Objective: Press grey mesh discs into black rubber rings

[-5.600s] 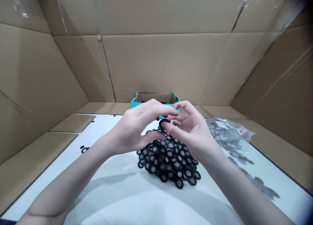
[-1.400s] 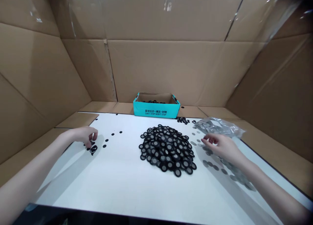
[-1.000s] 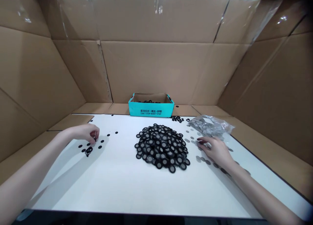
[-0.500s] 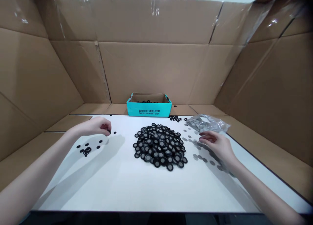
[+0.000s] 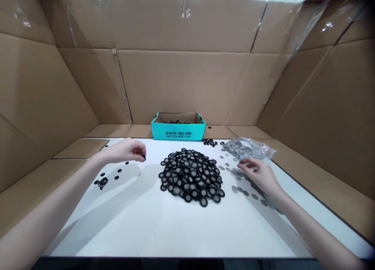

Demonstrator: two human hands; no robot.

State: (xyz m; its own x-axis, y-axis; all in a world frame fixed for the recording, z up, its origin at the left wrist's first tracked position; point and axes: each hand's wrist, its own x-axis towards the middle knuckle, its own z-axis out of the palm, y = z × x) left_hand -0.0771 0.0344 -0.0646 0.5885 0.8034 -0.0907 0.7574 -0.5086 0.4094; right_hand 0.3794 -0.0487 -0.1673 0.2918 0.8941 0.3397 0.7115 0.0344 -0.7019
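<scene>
On the white table [image 5: 164, 231] lies a large heap of black rings with grey centres [image 5: 191, 174]. My left hand [image 5: 136, 149] is left of the heap, raised over the table, its fingers pinched on a small black piece [image 5: 143, 157]. To the right of the heap, my right hand [image 5: 254, 172] hovers above scattered grey discs [image 5: 246, 193]. Its thumb and fingertips are close together; whether anything is between them is too small to tell. Several small black discs [image 5: 116, 177] and a little cluster of black rings [image 5: 102, 182] lie near my left forearm.
A turquoise box [image 5: 178, 131] with black pieces inside stands at the back of the table. Right of it are loose black rings [image 5: 210, 142] and a clear plastic bag [image 5: 249, 148]. Cardboard walls [image 5: 184, 86] enclose the back and both sides.
My left hand has moved right, towards the heap, with the small black piece in its fingers. My right hand has stayed almost in place.
</scene>
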